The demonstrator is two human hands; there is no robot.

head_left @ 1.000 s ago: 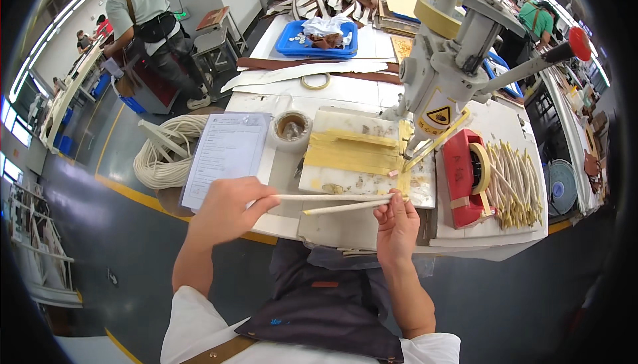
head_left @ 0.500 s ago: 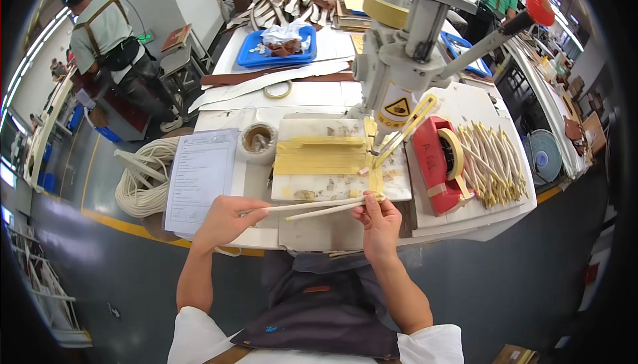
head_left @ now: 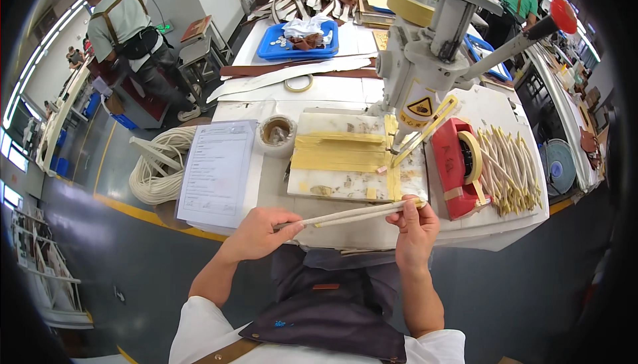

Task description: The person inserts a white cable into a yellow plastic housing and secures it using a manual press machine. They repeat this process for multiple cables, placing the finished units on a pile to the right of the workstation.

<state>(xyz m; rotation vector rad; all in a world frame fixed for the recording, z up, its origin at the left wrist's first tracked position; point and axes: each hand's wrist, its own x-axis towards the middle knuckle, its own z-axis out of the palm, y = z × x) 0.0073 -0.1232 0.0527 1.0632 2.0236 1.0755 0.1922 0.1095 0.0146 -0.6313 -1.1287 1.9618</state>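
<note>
Head view: a yellow triangular warning label [head_left: 420,106] sits on the grey press machine [head_left: 425,51] at the back of the white desk [head_left: 372,234], left of a red tape dispenser [head_left: 454,164]; a white printed sheet [head_left: 216,171] lies at the desk's left end. The left hand [head_left: 256,232] and right hand [head_left: 413,228], forearms raised from below, each pinch one end of a pale, slender strip [head_left: 352,214], apparently two pieces laid together, level above the desk's near edge, fingers pressed on it.
</note>
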